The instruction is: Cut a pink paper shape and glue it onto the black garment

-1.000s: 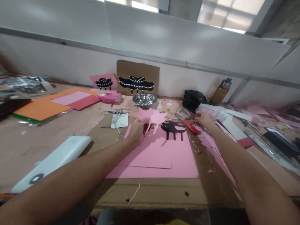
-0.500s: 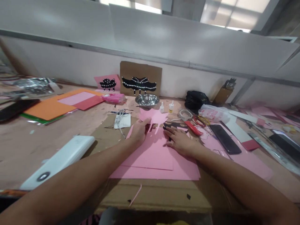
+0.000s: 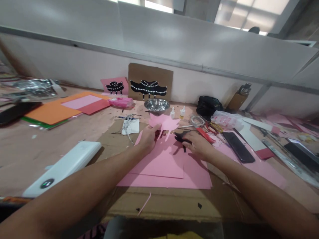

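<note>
My left hand point(image 3: 149, 137) holds a pink paper cutout point(image 3: 164, 123) raised a little above the pink sheets point(image 3: 171, 171) that lie on brown cardboard. My right hand point(image 3: 198, 144) grips a black paper cutout point(image 3: 181, 136) and lifts it off the pink sheet; its thin legs hang down. The two hands are close together near the far edge of the pink sheets.
A steel bowl point(image 3: 157, 105), two small glue bottles point(image 3: 172, 113), red-handled pliers point(image 3: 204, 134) and a black phone point(image 3: 234, 142) lie beyond and right. A white box point(image 3: 62, 167) sits at left. Orange and red sheets point(image 3: 53, 111) lie far left. Beaded black cutouts on cardboard point(image 3: 149, 83) lean on the wall.
My right hand came back from the pliers at the right, pressed on the black cutout, and now has it lifted off the pink sheet. My left hand stays put with the pink cutout.
</note>
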Demonstrator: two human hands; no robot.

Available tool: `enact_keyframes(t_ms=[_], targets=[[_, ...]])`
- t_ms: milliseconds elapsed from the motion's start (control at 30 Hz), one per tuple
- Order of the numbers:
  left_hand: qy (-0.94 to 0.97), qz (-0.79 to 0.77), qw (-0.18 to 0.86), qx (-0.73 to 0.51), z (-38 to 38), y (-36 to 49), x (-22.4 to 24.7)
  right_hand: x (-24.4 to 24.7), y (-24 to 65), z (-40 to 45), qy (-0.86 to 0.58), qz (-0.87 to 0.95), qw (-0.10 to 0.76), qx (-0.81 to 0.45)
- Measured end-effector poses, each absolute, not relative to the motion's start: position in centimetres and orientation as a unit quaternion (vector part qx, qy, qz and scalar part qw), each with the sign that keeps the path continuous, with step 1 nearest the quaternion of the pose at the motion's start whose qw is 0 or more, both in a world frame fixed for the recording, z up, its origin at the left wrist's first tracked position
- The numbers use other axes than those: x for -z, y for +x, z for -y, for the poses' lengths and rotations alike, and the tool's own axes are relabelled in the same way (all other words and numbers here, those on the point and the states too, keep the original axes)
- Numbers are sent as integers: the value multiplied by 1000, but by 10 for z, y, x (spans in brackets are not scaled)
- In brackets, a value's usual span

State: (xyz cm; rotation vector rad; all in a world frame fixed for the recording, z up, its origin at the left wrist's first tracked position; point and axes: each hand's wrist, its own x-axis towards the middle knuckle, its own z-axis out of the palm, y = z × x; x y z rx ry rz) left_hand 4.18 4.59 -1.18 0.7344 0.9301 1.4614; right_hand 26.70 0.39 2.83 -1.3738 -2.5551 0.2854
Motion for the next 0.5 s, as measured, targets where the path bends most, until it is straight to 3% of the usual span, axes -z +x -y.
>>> enact_keyframes(t_ms=[233,500], targets=[[315,-394,592,-629,-46,43,11,-8,264,-59,-503,853,127,-55],[320,-393,591,-628,-47,44,13,-8,273,-56,-490,859,136,-61]])
